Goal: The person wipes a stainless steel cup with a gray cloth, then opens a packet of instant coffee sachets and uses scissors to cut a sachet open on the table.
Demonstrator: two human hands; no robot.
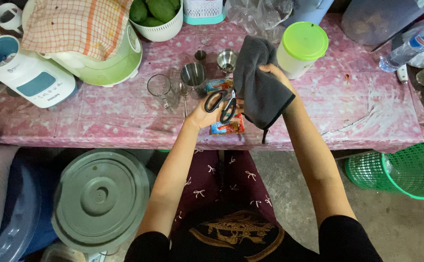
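Scissors (223,106) gripped in left hand (203,114); right hand (270,73) clutches grey cloth (260,87).

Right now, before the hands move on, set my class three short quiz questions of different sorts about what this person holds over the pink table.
1. True or false: the left hand holds the black-handled scissors.
2. What does the right hand grip?
A. the green-lidded white plastic tub
B. the dark grey cloth
C. the clear glass mug
3. Fill in: the green mesh basket stands on the floor, to the person's ____.

Key
1. True; the blades are hidden under the cloth.
2. B
3. Right
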